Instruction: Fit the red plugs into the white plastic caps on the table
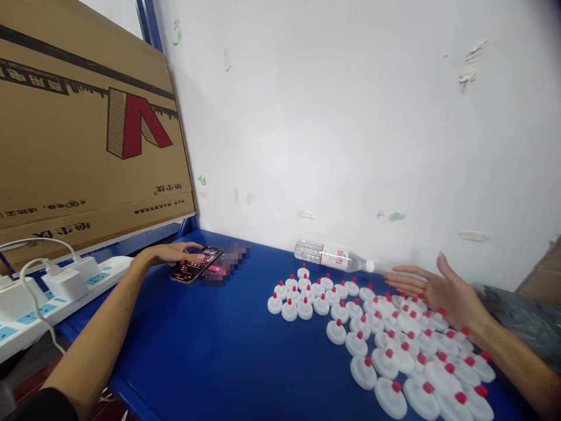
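Observation:
On the left, my left hand is on a smartphone with a lit screen. A finger or thumb lies over the screen, and other fingers run along its far edge. A second dark, flat thing, partly pixelated, lies beneath and beside the phone. At the right, my right hand is open, thumb raised and fingers stretched toward the left, holding nothing. It hovers at the far edge of many white round plastic pieces with red tips. A clear plastic bottle with a white cap lies on its side near its fingertips.
The blue tabletop meets a white wall behind. A large cardboard box stands at the left. Below it runs a white power strip with plugged-in chargers and cables. A grey patterned cloth or sleeve is behind my right forearm.

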The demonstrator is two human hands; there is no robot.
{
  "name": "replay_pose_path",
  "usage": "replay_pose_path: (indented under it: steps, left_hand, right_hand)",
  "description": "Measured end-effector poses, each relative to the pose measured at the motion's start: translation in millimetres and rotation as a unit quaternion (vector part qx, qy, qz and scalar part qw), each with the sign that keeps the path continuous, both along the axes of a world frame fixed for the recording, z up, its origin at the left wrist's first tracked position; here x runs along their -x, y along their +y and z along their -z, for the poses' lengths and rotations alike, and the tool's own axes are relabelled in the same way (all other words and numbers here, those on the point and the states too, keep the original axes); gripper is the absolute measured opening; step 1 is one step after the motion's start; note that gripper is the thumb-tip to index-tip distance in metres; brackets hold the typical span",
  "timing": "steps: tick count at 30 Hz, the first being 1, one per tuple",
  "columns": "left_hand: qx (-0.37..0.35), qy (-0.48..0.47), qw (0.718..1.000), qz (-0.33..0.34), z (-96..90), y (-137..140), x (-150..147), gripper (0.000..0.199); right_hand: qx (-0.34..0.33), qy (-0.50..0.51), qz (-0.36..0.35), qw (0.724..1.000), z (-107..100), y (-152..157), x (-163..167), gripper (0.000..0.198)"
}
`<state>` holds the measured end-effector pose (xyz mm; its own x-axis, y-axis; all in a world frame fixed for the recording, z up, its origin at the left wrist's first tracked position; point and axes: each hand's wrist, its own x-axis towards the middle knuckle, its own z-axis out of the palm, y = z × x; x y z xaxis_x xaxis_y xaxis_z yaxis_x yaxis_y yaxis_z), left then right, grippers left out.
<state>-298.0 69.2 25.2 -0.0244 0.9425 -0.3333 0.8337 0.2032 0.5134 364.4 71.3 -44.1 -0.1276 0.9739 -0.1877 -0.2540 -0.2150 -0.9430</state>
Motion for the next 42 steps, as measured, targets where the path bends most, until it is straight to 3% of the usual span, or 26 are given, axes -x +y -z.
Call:
replay_pose_path:
  steps: [5,9,11,15,20,22,24,26,28,30,32,37,42]
  left_hand:
    - [-0.046,0.022,0.999,-0.019,1.8,0.5,-0.9,0.099]
    - [-0.163,0.071,0.982,-0.058,1.5,5.7,-7.5,0.074]
    - [-0.257,0.093,0.958,-0.081,-1.4,7.7,-17.8,0.064]
    - [-0.449,0.103,0.883,-0.091,-8.6,4.2,-55.0,0.059]
    - [-0.578,0.086,0.811,0.002,-2.7,-12.9,-118.9,0.047]
    - [-0.638,0.073,0.756,0.124,6.1,-23.2,-147.2,0.04]
    - [-0.645,0.072,0.72,0.244,16.7,-36.3,-176.5,0.036]
    - [-0.606,0.07,0.726,0.319,27.4,-51.3,-204.6,0.041]
    - [-0.519,0.065,0.784,0.335,36.8,-65.4,-227.6,0.055]
    - [-0.43,0.036,0.855,0.288,44.2,-75.2,-242.4,0.07]
    - [-0.362,0.013,0.893,0.268,48.9,-78.6,-248.4,0.075]
    - [-0.298,-0.084,0.925,0.218,51.7,-64.6,-249.9,0.06]
    - [-0.266,-0.169,0.927,0.204,56.5,-42.8,-276.9,0.067]
  right_hand:
    - [-0.003,-0.002,0.007,1.0,-0.4,-0.2,1.4,0.077]
    - [-0.009,-0.008,0.01,1.0,0.1,-0.4,2.0,0.078]
    - [-0.015,-0.01,0.008,1.0,0.3,-0.3,2.0,0.078]
    - [-0.031,-0.02,0.004,0.999,0.8,0.1,1.9,0.077]
    - [-0.045,-0.03,0.004,0.999,2.3,0.4,1.3,0.078]
    - [-0.05,-0.037,0.004,0.998,3.2,0.5,0.8,0.078]
    - [-0.057,-0.048,0.0,0.997,3.8,0.7,0.5,0.078]
    - [-0.062,-0.057,-0.005,0.996,3.8,0.6,0.8,0.08]
    - [-0.065,-0.062,-0.009,0.996,3.4,0.2,1.8,0.081]
    - [-0.064,-0.064,-0.009,0.996,2.5,-0.3,3.4,0.082]
    - [-0.063,-0.066,-0.006,0.996,1.7,-0.8,5.3,0.081]
    - [-0.076,-0.086,0.011,0.993,2.1,-0.1,11.0,0.081]
    - [-0.084,-0.104,0.025,0.991,7.0,2.1,15.4,0.076]
